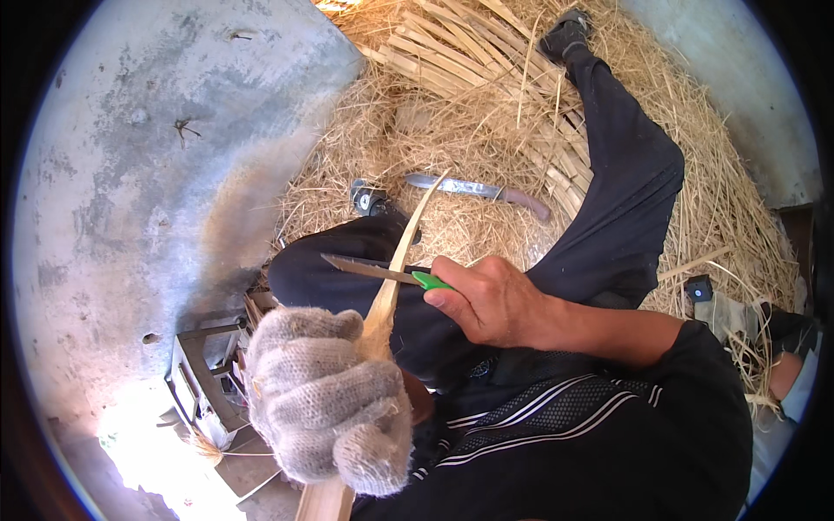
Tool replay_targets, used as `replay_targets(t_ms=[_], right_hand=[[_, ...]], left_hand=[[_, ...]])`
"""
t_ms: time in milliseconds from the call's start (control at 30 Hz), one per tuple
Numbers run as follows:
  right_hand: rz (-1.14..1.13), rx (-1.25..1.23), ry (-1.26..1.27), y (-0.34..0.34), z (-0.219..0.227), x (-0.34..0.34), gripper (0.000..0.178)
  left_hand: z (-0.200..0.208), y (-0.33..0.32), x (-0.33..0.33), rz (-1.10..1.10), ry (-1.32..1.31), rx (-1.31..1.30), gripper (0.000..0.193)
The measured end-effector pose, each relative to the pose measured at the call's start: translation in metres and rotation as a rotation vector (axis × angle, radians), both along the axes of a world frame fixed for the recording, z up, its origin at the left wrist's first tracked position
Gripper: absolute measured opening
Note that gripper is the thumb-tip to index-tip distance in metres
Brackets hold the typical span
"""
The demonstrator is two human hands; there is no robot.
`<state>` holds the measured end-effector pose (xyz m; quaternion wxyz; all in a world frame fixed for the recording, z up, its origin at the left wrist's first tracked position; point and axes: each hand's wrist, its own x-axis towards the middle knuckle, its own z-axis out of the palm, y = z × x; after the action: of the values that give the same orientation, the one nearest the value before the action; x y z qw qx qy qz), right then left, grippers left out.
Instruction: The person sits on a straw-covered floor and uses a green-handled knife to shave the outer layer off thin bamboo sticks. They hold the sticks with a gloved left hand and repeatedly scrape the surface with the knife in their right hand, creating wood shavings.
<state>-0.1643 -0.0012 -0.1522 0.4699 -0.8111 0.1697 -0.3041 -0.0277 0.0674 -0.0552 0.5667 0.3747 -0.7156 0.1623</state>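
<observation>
My left hand (330,399), in a grey knitted glove, is closed round a pale wooden strip (380,314). The strip's wide end sticks out below the fist, and its thin, curved tip points up and away. In my bare right hand (497,302) is a knife (427,280) with a green handle. Its blade lies across the strip above the glove and reaches past it to the left, where it ends in a point. Beyond my knees a machete (465,186) with a brown handle rests on the straw.
Loose straw and shavings (408,117) cover the floor. A pile of split strips (486,52) lies at the far side. A stained pale wall (148,130) rises at left, with a small wooden frame (204,373) below it. Another person's hand (786,375) shows at the right edge.
</observation>
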Motion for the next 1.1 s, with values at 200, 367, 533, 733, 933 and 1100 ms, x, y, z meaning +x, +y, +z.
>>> replay_targets(t_ms=[200, 367, 533, 733, 933, 1100], right_hand=[[0.016, 0.024, 0.070, 0.014, 0.034, -0.005, 0.027], [-0.029, -0.032, 0.045, 0.015, 0.019, -0.010, 0.029], [-0.015, 0.047, 0.133, 0.016, 0.041, -0.015, 0.027], [0.029, 0.263, 0.056, 0.022, 0.046, -0.024, 0.033], [0.074, 0.312, -0.058, 0.014, 0.045, -0.019, 0.026], [0.002, 0.324, -0.124, 0.008, 0.046, -0.006, 0.029]], left_hand=[[0.004, -0.001, 0.013, -0.027, -0.006, -0.010, 0.021], [0.003, -0.015, 0.009, -0.169, 0.033, -0.028, 0.020], [0.009, -0.020, 0.025, -0.294, -0.053, 0.048, 0.026], [0.002, -0.015, 0.013, -0.140, -0.047, 0.032, 0.026], [0.001, -0.026, 0.019, -0.197, 0.199, -0.072, 0.026], [0.017, -0.051, 0.025, -0.302, 0.284, -0.066, 0.018]])
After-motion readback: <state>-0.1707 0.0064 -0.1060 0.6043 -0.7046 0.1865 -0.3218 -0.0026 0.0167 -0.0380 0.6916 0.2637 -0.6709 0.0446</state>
